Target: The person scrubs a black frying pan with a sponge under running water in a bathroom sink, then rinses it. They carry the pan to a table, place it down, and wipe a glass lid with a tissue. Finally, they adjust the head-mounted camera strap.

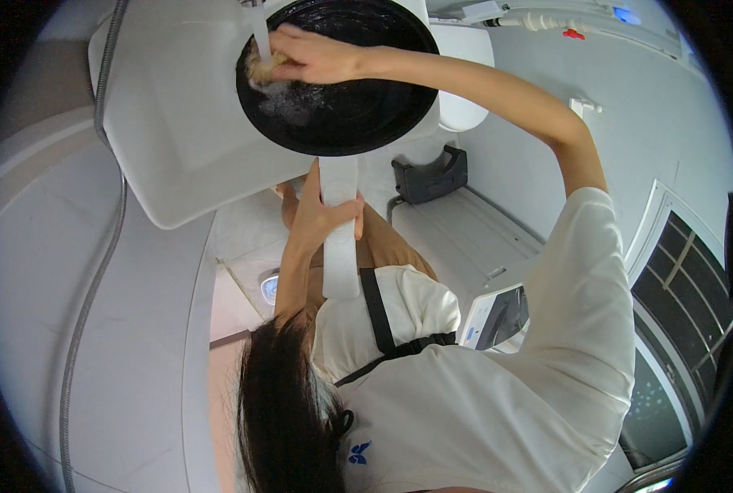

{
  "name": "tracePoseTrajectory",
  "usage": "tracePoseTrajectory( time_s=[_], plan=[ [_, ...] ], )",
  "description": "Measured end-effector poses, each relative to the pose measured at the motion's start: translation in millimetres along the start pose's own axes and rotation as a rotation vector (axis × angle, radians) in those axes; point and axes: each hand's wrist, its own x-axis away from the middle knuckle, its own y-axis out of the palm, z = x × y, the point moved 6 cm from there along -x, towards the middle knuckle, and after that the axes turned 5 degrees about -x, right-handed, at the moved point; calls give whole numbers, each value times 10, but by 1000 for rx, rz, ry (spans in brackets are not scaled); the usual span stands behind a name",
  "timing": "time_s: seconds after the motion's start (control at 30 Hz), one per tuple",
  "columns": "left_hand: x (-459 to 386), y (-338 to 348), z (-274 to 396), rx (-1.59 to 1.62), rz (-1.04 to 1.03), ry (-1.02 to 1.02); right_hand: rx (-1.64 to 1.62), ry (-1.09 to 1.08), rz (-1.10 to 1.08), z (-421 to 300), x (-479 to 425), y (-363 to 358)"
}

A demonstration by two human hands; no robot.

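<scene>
A black frying pan (pixel 354 117) with a white handle (pixel 340 259) is held over the white sink basin (pixel 181 123). My left hand (pixel 326 212) is closed around the handle below the pan's rim. Inside the pan, my right hand (pixel 308 55) grips a tan scrubber (pixel 264 66), pressed near the pan's left side. A stream of water (pixel 260 34) from the faucet (pixel 252 3) falls onto the scrubber. Wet, slightly foamy water lies on the pan's black surface. The fingertips of my right hand are slightly blurred.
A grey flexible hose (pixel 110 246) hangs along the left. Right of the basin are a white toilet (pixel 465 74) and a wall pipe with a red valve handle (pixel 574 34). A dark grey plastic object (pixel 433 175) and a white top-loading washing machine (pixel 477 308) stand lower right.
</scene>
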Motion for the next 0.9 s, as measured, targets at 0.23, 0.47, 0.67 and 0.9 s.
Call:
tracePoseTrajectory(
  time_s=[0.23, 0.47, 0.67, 0.9],
  plan=[
    [-3, -16, -11, 41, -15, -5, -170, 463, -943, -363, 576, 124],
    [-55, -57, -106, -69, 48, 49, 948, 527, -770, 43, 692, -631],
    [-51, 53, 13, -28, 5, -17, 784, -17, 137, 305, 182, -452],
    [-62, 32, -3, -25, -31, 1, -537, 163, -207, -262, 127, 50]
  ],
)
